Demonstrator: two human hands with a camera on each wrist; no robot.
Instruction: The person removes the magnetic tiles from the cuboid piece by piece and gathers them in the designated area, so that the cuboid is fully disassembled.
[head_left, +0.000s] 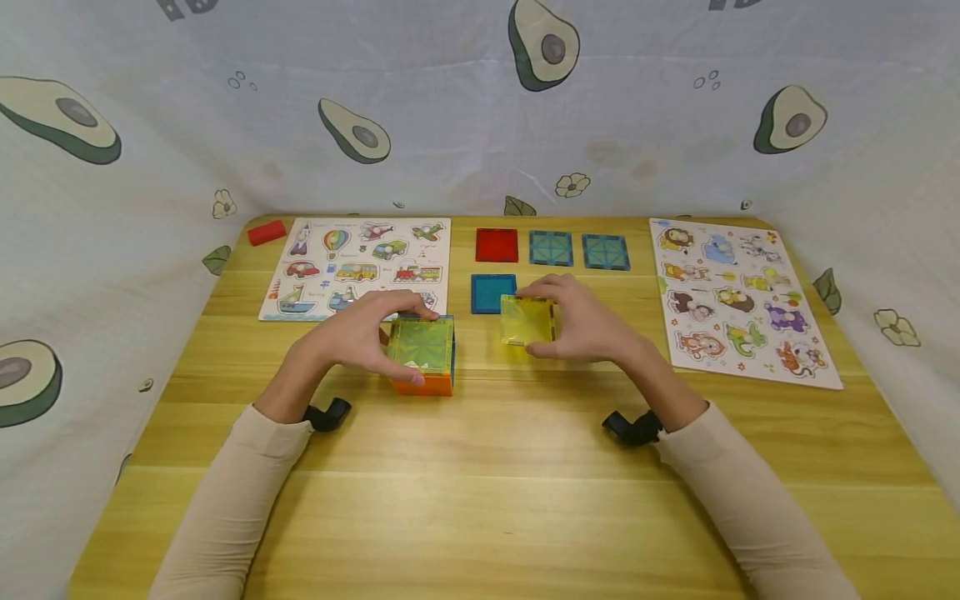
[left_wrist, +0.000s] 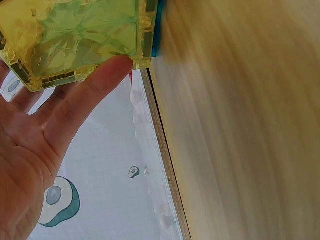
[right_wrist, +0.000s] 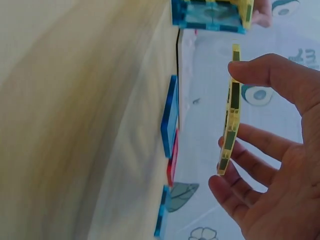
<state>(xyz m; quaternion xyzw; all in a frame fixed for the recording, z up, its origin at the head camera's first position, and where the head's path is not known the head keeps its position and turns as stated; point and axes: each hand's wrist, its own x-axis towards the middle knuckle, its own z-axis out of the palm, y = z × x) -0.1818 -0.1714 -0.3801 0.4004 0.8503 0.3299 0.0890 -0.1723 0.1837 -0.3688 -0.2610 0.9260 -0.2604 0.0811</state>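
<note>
The tile box point(head_left: 422, 348) stands left of centre on the table point(head_left: 480, 508) in the head view, built up with a yellow top, the left hand point(head_left: 360, 333) gripping it; the right hand point(head_left: 588, 321) pinches a yellow tile point(head_left: 527, 319). A red tile point(head_left: 497, 245), dark-blue tile point(head_left: 491, 293) and two pale-blue tiles point(head_left: 551, 248) remain unjoined. The left wrist view shows the top on. The right wrist view shows the yellow tile apart from the box.
</note>
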